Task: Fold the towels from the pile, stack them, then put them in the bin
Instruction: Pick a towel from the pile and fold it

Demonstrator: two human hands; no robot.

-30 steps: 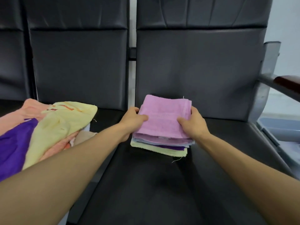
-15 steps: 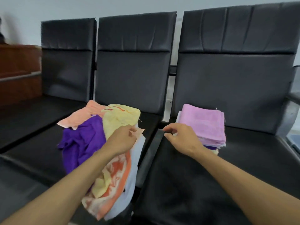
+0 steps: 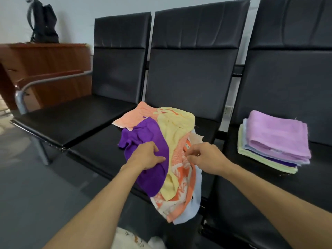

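A loose pile of towels (image 3: 172, 151) lies on the middle black seat and hangs over its front edge. It holds a purple towel (image 3: 143, 135), a yellow towel (image 3: 174, 130), an orange patterned towel (image 3: 181, 187), a peach one and a pale blue one. My left hand (image 3: 147, 156) grips the purple towel near the middle of the pile. My right hand (image 3: 206, 157) has curled fingers that pinch the orange patterned towel at the pile's right side. A stack of folded towels (image 3: 274, 142), pink on top, sits on the right seat. No bin is in view.
Three black seats (image 3: 75, 121) stand joined in a row, with a metal armrest (image 3: 52, 79) at the far left. Behind it is a wooden desk (image 3: 45, 69) with a black backpack (image 3: 43, 22) on top. Grey floor lies at the lower left.
Both hands left the folded stack and moved left to the loose pile. My left hand shifted from the yellow towel to the purple one, and my right hand reached the orange patterned towel.
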